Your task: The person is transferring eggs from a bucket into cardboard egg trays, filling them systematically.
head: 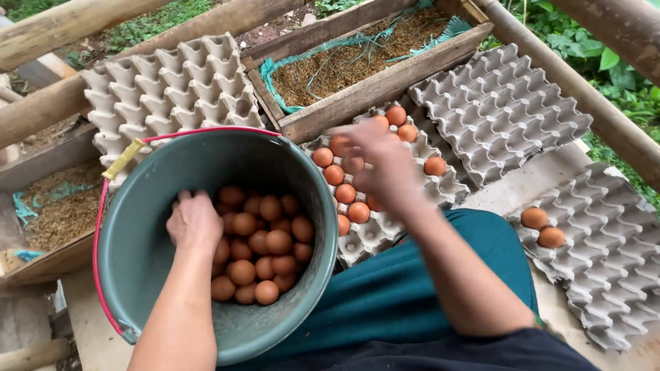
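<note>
A grey-green bucket [144, 261] with a red handle holds several brown eggs [265, 251]. My left hand [194, 221] reaches down into it, fingers curled on the eggs at the pile's left side; whether it grips one is hidden. My right hand [379, 161], blurred by motion, hovers over a grey egg tray [371, 237] partly filled with brown eggs [347, 194]. An egg [342, 145] shows at its fingertips, though the blur hides whether it is held.
Empty grey trays lie at top left [165, 89] and top right [502, 103]. A tray on the right [612, 261] carries two eggs [543, 228]. Wooden nest boxes with straw [357, 62] stand behind. My teal-clad lap [440, 275] lies below.
</note>
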